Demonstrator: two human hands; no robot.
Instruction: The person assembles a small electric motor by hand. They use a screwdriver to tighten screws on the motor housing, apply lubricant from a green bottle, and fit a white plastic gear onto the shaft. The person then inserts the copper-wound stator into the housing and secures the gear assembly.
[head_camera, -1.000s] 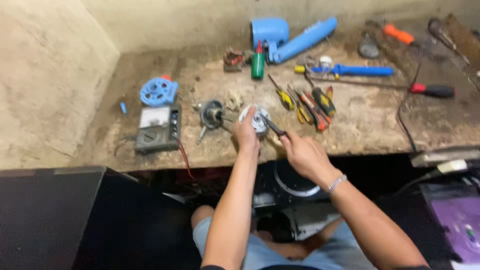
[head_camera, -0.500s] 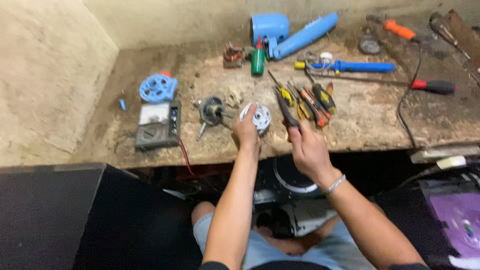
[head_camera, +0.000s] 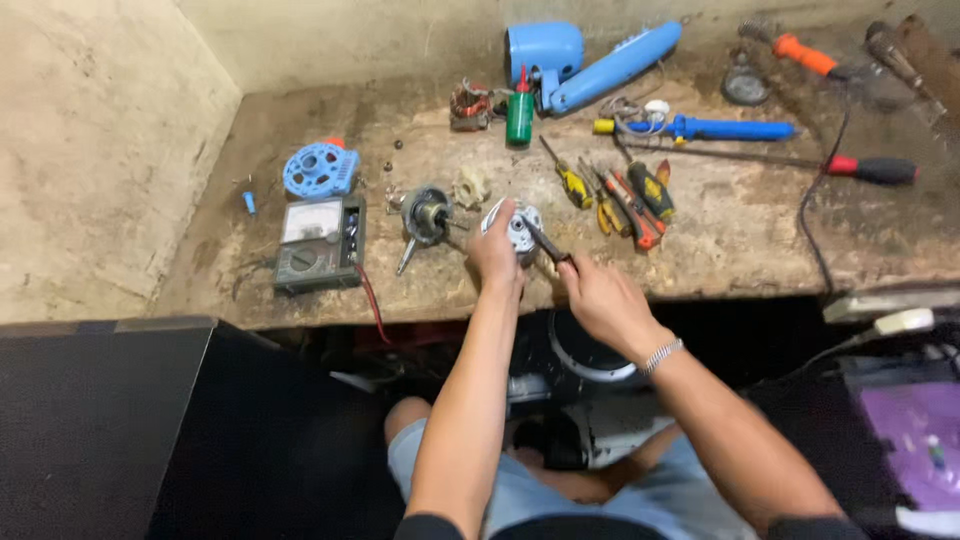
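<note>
My left hand (head_camera: 496, 252) grips a small round silver motor part (head_camera: 520, 226) near the front edge of a worn wooden workbench (head_camera: 720, 250). In my right hand (head_camera: 600, 295) is a dark slim tool (head_camera: 545, 242) whose tip rests on that part. Just left of it stand a grey motor rotor with a shaft (head_camera: 426, 216) and a pale plastic gear piece (head_camera: 470, 187).
An analog multimeter (head_camera: 318, 243) with a red lead and a blue round cover (head_camera: 319, 168) lie at left. Pliers and screwdrivers (head_camera: 630, 195) sit right of my hands. Behind are a green bottle (head_camera: 519, 113), a copper coil (head_camera: 468, 102), blue housing parts (head_camera: 590, 57) and a red-handled screwdriver (head_camera: 870, 169).
My right hand went to the pliers and screwdrivers, then came back to the silver part with the dark tool. My left hand stayed on the part.
</note>
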